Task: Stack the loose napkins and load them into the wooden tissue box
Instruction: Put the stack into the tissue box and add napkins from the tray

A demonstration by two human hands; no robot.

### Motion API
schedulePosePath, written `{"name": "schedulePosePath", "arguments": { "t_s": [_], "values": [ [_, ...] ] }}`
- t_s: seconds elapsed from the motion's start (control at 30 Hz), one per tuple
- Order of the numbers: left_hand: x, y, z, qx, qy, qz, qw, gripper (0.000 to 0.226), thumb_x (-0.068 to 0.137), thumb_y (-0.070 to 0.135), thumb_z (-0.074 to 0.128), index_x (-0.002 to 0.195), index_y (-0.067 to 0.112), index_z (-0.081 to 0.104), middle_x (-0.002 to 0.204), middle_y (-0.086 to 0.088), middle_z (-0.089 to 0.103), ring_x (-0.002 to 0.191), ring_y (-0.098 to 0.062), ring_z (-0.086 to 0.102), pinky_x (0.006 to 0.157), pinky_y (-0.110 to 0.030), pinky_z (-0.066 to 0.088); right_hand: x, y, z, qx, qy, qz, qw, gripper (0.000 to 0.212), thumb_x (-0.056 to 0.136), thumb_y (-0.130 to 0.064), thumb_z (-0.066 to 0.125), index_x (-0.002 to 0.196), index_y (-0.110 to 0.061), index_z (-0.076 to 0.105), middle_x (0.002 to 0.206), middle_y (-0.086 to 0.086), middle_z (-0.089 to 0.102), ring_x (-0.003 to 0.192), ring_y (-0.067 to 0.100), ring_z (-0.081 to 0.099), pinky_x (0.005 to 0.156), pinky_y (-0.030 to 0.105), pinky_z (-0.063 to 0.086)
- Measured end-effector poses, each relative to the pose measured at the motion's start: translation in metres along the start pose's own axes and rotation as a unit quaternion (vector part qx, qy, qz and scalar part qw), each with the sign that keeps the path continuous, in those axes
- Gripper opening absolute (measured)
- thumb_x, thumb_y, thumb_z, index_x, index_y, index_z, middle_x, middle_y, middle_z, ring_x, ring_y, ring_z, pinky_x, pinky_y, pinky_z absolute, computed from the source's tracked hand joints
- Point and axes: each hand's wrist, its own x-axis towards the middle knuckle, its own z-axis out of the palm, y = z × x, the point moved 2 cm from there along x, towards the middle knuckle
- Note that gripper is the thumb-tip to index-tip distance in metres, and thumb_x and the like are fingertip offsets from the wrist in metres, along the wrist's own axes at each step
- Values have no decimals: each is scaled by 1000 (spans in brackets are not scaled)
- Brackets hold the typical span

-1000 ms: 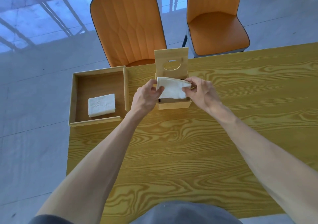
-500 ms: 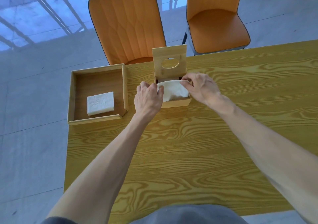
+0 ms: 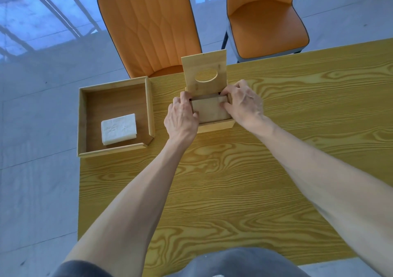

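The wooden tissue box (image 3: 214, 126) stands at the table's far edge, its lid (image 3: 204, 68) with an oval hole raised upright behind it. A flat napkin stack (image 3: 209, 110) lies inside the box and looks beige in the box's shade. My left hand (image 3: 180, 119) grips the stack's left end with fingers tucked into the box. My right hand (image 3: 242, 104) does the same at the right end. A second folded white napkin stack (image 3: 118, 128) rests in the wooden tray (image 3: 116, 149) to the left.
The tray sits at the far left corner of the yellow wood-grain table (image 3: 234, 181), close to its left edge. Two orange chairs (image 3: 148, 25) (image 3: 265, 21) stand beyond the far edge. Grey tiled floor lies to the left.
The white napkins that both hands held above the box opening have gone down into the box and lie flat. Both hands have moved in to the box's two ends.
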Motion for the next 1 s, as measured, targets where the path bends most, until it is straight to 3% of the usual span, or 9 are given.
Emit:
{"name": "schedulePosePath", "arguments": {
  "t_s": [0.1, 0.23, 0.4, 0.53, 0.7, 0.8, 0.9, 1.0],
  "values": [
    [2, 4, 2, 9, -11, -3, 1000, 55, 89, 22, 64, 139, 19, 42, 125, -5, 56, 113, -27, 56, 73, -36, 41, -6, -1, 3, -3, 8, 0, 1000, 33, 89, -24, 67, 122, -21, 62, 119, 7, 52, 102, 27, 62, 77, 40, 56],
    [-3, 4, -8, 0, -9, 13, 1000, 26, 96, 28, 53, 120, 22, 61, 125, -4, 57, 111, -27, 57, 70, -36, 39, -10, -3, -4, -5, 10, -2, 1000, 30, 95, -28, 60, 123, -20, 65, 123, 9, 56, 104, 29, 63, 76, 38, 54],
    [-18, -7, -37, 28, -16, 19, 999, 26, 97, 32, 49, 115, 25, 67, 115, -2, 68, 102, -30, 64, 69, -35, 41, -16, -15, -25, -58, 6, -6, 998, 28, 98, -31, 52, 118, -17, 67, 119, 12, 62, 101, 30, 64, 75, 34, 49],
    [-35, -27, -60, 58, -94, -9, 994, 30, 95, 37, 47, 118, 28, 64, 116, -5, 70, 102, -30, 64, 79, -39, 50, -27, -37, -43, -95, 53, -43, 993, 25, 98, -30, 50, 111, -16, 66, 105, 10, 68, 93, 28, 67, 76, 33, 52],
    [-51, -71, -85, 85, -194, -63, 975, 37, 94, 48, 52, 121, 26, 64, 122, -3, 66, 110, -25, 62, 90, -40, 52, -40, -80, -48, -51, 14, -60, 997, 24, 97, -30, 53, 108, -16, 69, 100, 8, 72, 86, 27, 69, 66, 30, 47],
    [-57, -101, -104, 98, -179, -85, 975, 35, 95, 46, 50, 114, 24, 68, 110, 0, 66, 106, -25, 62, 83, -36, 49, -48, -110, -36, -15, -17, -64, 998, 24, 96, -31, 56, 106, -17, 72, 98, 6, 74, 84, 25, 69, 64, 30, 48],
    [-60, -132, -116, 83, -148, -112, 979, 36, 97, 45, 47, 110, 21, 70, 102, -2, 63, 96, -25, 60, 75, -33, 44, -51, -139, -12, 28, -61, -55, 996, 25, 94, -31, 57, 108, -16, 73, 103, 8, 73, 93, 27, 69, 73, 33, 52],
    [-60, -165, -122, 83, -136, -122, 980, 37, 96, 42, 47, 113, 18, 69, 110, -6, 69, 99, -29, 64, 77, -35, 48, -51, -168, 13, 37, -102, -42, 993, 28, 93, -34, 56, 107, -17, 73, 107, 8, 72, 98, 28, 67, 80, 35, 52]
  ]
}}
